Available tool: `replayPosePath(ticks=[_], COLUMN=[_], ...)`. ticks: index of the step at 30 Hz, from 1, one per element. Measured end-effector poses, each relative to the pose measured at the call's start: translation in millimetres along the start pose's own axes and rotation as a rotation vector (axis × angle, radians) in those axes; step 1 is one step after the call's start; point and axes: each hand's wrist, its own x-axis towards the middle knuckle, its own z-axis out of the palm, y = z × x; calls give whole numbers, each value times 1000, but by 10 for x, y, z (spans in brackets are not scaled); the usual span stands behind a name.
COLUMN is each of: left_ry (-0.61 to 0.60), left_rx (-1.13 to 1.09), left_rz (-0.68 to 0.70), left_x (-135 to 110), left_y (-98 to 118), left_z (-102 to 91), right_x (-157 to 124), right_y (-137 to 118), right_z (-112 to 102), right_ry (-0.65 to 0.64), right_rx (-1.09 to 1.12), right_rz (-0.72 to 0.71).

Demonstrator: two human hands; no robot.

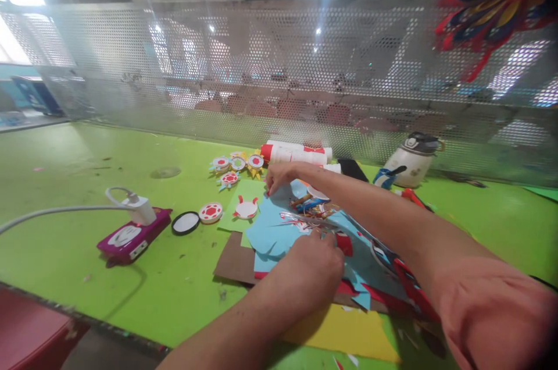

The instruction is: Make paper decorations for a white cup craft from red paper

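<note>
My right hand (279, 177) reaches across to the far edge of the light blue paper (270, 221), its fingers pinched downward with a small red bit showing at the tips. Just left of it, a white paper disc (245, 209) with red tabs around its rim lies on light green paper (227, 219). Nearer to me, my left hand (311, 265) is closed over the blue sheets, beside a red paper piece (344, 244). Its fingertips are mostly hidden, so what they hold cannot be seen. Thin paper scraps (305, 224) and pens (311, 204) lie between the hands.
Several decorated paper discs (229, 179) and white-and-red rolls (299, 154) lie farther back. On the left are a purple power strip (135, 236) with a plugged charger, a black-rimmed disc (185, 223) and a red-patterned disc (211, 213). A white bottle (410, 163) stands right; yellow paper (344, 332) lies in front.
</note>
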Motion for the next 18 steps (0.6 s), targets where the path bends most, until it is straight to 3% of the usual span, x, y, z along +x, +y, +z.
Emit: replayPosePath(ticks=[9, 18], left_ry=[6, 46], left_rx=[73, 92], left_rz=[51, 36], left_x=[8, 2], left_y=[6, -2], left_z=[14, 84], right_x=[-70, -92], right_y=[-109, -240], right_z=[-274, -540], right_ry=[219, 699], right_rx=[168, 142], right_rz=[22, -27])
